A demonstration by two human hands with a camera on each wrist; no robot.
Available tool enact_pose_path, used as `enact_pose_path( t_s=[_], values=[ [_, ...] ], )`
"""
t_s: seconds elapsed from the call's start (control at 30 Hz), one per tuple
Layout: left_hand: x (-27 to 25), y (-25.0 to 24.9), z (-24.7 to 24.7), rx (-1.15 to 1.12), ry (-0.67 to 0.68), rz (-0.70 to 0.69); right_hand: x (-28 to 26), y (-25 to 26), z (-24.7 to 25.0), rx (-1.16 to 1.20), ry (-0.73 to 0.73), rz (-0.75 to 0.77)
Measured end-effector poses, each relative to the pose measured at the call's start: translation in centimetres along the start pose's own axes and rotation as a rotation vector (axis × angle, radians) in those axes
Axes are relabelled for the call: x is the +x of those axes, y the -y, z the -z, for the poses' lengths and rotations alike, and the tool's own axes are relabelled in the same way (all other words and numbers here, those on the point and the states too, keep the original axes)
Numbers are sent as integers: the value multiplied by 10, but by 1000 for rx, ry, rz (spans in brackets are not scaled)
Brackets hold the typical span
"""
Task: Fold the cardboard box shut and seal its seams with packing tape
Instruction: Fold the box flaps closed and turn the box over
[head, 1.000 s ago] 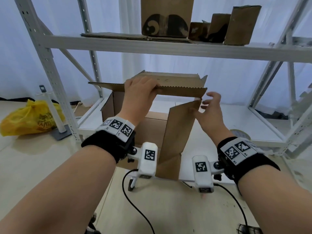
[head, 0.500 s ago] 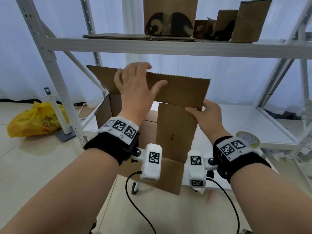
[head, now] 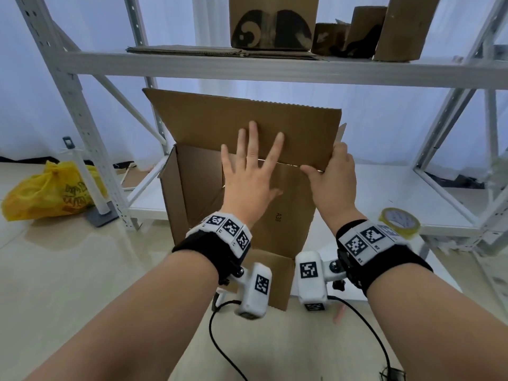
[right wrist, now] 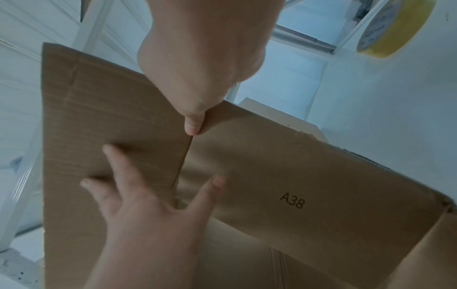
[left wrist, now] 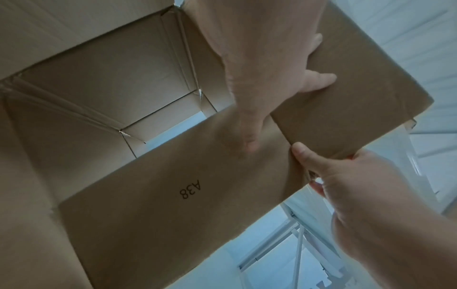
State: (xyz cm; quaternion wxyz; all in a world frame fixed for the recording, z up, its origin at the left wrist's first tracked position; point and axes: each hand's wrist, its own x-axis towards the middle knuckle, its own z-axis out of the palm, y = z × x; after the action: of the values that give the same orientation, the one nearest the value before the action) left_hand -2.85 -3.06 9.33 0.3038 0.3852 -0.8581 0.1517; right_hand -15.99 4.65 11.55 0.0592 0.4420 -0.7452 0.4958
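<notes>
The brown cardboard box (head: 192,204) lies on its side at the front of the lower shelf (head: 412,193), its open end toward me. An upper flap (head: 247,125) and a flap marked A38 (head: 277,224) meet at a seam. My left hand (head: 253,166) lies flat across that seam with spread fingers. My right hand (head: 330,174) pinches the flaps' right edge, thumb in front, fingers behind. The wrist views show the A38 flap (left wrist: 173,195), the right hand (left wrist: 346,176) and the left hand (right wrist: 148,195). A yellow tape roll (head: 400,222) sits on the shelf to the right.
A white metal rack frames the box, with its upper shelf (head: 275,64) just above the flaps and cardboard boxes (head: 275,20) on it. A yellow plastic bag (head: 46,193) lies on the floor at left. A black cable (head: 220,339) trails below my wrists.
The upper flap has swung down toward me to meet the A38 flap. My left hand released the flap's edge and now lies flat. My right hand shifted to the flaps' right edge.
</notes>
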Motion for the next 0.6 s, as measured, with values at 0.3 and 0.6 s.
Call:
enact_pose_path(
  t_s=[0.3,0.6],
  values=[
    [-7,1,-4,59,-15,-184,3,-5,0,39,39,3],
    [-34,65,35,42,-11,168,-3,7,-2,-73,58,18]
  ],
)
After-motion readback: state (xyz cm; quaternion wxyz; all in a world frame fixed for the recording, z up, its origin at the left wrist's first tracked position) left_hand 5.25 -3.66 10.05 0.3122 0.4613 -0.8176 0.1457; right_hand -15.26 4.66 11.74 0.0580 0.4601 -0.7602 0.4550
